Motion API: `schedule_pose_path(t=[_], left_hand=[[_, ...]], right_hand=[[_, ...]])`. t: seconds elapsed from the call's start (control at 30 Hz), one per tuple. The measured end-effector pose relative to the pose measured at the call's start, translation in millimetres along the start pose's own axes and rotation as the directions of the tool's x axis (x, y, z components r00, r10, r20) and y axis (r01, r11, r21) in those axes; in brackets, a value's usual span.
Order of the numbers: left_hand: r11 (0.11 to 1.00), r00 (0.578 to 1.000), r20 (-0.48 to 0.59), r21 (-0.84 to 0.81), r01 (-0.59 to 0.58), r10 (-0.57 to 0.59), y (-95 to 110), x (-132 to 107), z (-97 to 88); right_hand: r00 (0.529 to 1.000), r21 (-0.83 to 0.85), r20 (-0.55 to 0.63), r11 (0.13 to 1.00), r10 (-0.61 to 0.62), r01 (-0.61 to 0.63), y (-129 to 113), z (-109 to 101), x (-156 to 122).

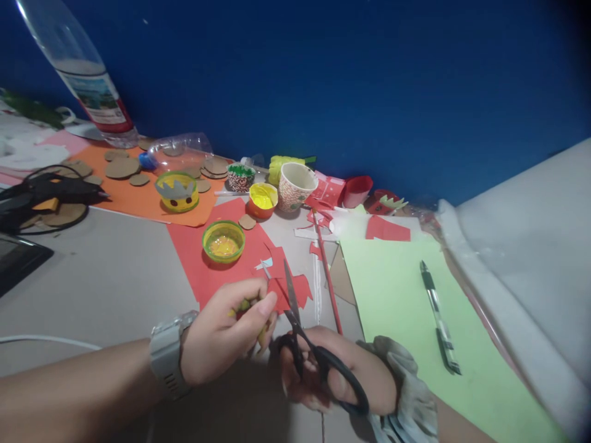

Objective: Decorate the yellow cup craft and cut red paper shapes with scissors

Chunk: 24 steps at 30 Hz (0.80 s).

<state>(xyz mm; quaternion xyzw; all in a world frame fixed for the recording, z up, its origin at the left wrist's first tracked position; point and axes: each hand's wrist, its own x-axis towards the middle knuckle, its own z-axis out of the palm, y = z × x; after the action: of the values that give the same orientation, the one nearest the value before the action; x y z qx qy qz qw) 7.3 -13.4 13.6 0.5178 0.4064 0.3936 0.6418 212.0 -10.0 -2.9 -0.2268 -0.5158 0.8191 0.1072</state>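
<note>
My left hand point(231, 326), wearing a grey watch point(172, 347), is closed with thumb and fingers pinched. A small yellow-green piece point(244, 307) shows inside its fingers; its shape is mostly hidden. Black-handled scissors point(339, 375) are in my right hand point(355, 366), fingers through the loops, blades spread and pointing away from me. Cut red paper point(300, 289) lies behind the blades and left fingertips; whether the left hand touches it I cannot tell. Just beyond stands a yellow bowl with a green rim point(224, 227), on a red sheet point(189, 258).
A decorated yellow cup point(178, 200) and cardboard discs point(122, 168) sit on orange paper point(210, 209). Paper cups point(298, 197) line the blue wall. A tall bottle point(99, 101) and a black glue gun point(69, 191) are left. Right, a pen point(438, 314) lies on green paper point(383, 289).
</note>
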Motion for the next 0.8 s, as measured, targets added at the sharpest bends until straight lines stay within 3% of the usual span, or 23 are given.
schedule_pose_path(t=[0.63,0.8], left_hand=[[1.000,1.000,0.020,0.003,-0.007,0.007,0.4,1.1,-0.9],[1.000,1.000,0.013,0.000,-0.017,0.017,2.9,2.5,-0.5]], right_hand=[[0.999,-0.034,0.013,0.999,-0.035,0.036,-1.9,0.7,0.3],[1.000,0.006,0.008,1.000,0.018,-0.018,0.6,0.7,0.1]])
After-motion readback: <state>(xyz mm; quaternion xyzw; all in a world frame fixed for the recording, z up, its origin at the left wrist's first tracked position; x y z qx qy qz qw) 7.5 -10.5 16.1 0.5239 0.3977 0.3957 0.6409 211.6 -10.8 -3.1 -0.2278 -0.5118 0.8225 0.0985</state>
